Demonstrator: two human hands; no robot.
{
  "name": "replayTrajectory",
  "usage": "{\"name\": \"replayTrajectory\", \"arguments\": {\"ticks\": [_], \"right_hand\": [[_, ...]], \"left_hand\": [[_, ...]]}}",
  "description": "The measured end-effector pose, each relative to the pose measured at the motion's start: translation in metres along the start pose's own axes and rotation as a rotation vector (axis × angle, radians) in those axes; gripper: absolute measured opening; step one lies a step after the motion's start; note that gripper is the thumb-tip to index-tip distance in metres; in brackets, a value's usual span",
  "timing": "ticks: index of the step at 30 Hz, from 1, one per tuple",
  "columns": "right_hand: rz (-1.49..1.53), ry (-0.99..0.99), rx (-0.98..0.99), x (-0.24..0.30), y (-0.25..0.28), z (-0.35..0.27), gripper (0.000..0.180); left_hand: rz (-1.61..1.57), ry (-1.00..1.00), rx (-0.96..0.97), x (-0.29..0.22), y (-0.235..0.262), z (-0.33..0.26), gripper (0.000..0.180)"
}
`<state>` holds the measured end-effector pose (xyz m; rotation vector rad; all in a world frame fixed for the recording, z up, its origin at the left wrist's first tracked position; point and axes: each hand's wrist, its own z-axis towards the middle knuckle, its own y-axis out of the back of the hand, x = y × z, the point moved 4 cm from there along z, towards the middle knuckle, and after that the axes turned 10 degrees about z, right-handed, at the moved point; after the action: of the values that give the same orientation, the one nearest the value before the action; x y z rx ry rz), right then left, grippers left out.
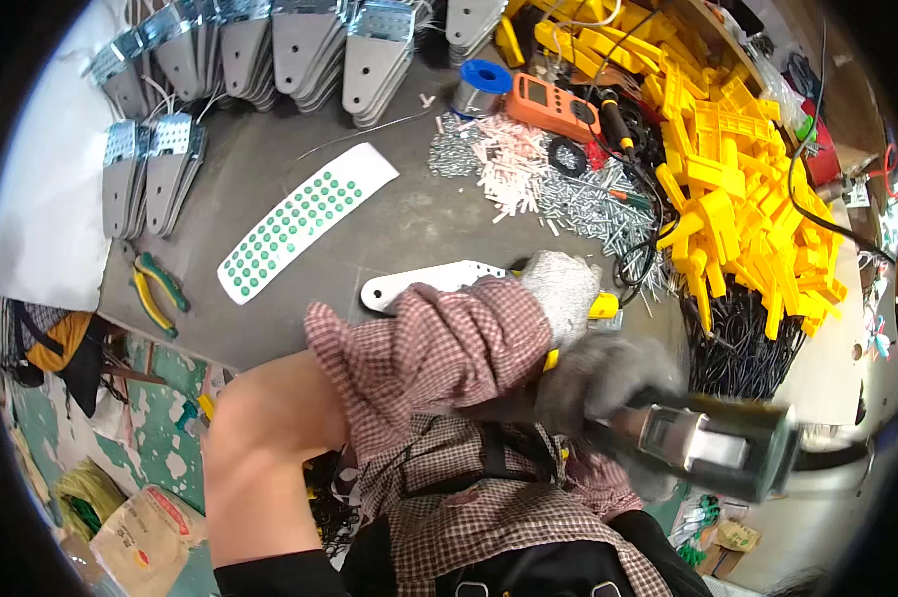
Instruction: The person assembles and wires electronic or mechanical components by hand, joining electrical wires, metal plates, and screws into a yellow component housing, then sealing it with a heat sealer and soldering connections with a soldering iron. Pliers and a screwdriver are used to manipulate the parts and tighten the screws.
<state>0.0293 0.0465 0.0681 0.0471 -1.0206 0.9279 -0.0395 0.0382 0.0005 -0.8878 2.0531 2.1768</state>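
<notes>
My left hand (560,298), in a pale grey knit glove, is closed around a yellow plastic part (603,306) that shows beside it; the fingertips are mostly hidden. A white plate with a rounded, holed end (394,292) runs from under that hand to the left, partly covered by my checked sleeve. My right hand (608,383), in a darker grey glove and slightly blurred, grips a dark corded power tool (727,448) with a bright metal-like patch on its side. The tool lies sideways, its cable leading off to the right; its working end is hidden by the glove.
Grey holed plates (377,65) stand stacked at the back. A white strip with green dots (295,219) and pliers (154,289) lie left. Screws (608,214), a solder spool (481,88), an orange meter (553,104), yellow plastic parts (732,189) and black cables (737,343) crowd the right.
</notes>
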Motion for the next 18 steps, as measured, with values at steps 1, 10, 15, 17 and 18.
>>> {"name": "replayTrajectory", "arguments": {"ticks": [1,10,15,17,18], "right_hand": [[0.014,-0.07,0.081,-0.012,-0.004,0.004,0.028],[0.205,-0.024,0.157,-0.041,0.0,-0.019,0.029],[-0.179,0.21,-0.518,-0.003,-0.028,-0.007,0.053],[-0.416,0.426,-0.783,0.017,-0.04,-0.002,0.062],[-0.345,0.444,-0.601,0.036,-0.036,-0.006,0.065]], "left_hand": [[0.0,0.006,0.021,0.006,-0.007,-0.002,0.049],[-0.055,-0.054,0.047,0.002,-0.001,-0.006,0.035],[-0.038,-0.044,-0.019,-0.001,0.006,-0.004,0.032],[-0.023,0.003,-0.033,-0.002,0.002,-0.012,0.035],[-0.025,-0.009,-0.031,-0.002,0.004,-0.013,0.037]]}}
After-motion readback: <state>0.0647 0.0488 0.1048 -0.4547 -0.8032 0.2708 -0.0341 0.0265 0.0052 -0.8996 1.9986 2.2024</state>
